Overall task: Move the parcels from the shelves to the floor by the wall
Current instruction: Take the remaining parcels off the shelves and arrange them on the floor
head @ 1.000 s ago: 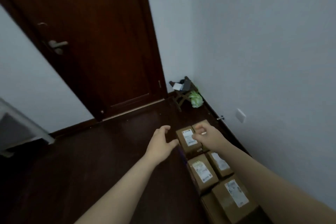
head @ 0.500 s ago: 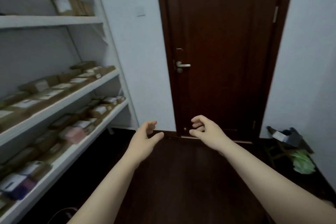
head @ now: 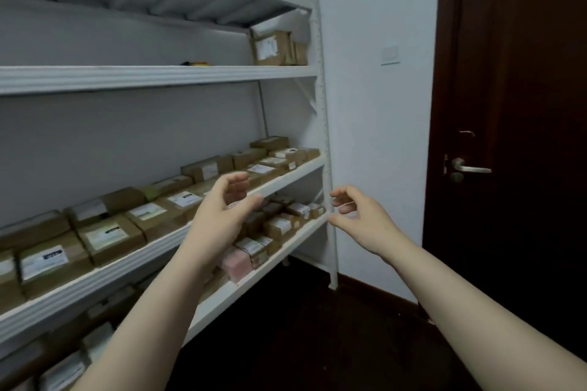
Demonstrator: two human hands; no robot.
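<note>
Both hands up in front of the white shelving unit [head: 286, 180], both empty. Left hand [head: 222, 216]: fingers loosely curved, thumb spread off to the side in a half-wide cup, holding nothing. It sits in view over the front edge of the middle shelf, and contact can't be told. Right hand [head: 359, 219]: fingers loosely curled, thumb apart, nothing held, in the air near the unit's right upright post. Brown cardboard parcels [head: 108, 235] with white labels fill the middle shelf in rows, with more on the shelf below, including a pink parcel [head: 236, 262]. One bigger box [head: 273, 47] stands at the right end of the upper shelf. Dark wooden door [head: 508, 89] with metal handle [head: 470, 168] at right, light switch [head: 390, 54] on the wall between door and shelves, dark floor [head: 301, 343] below. Versus a second ago, the view has swung from the parcels on the floor by the wall, past the door, to the shelves. The hands were empty then too.
</note>
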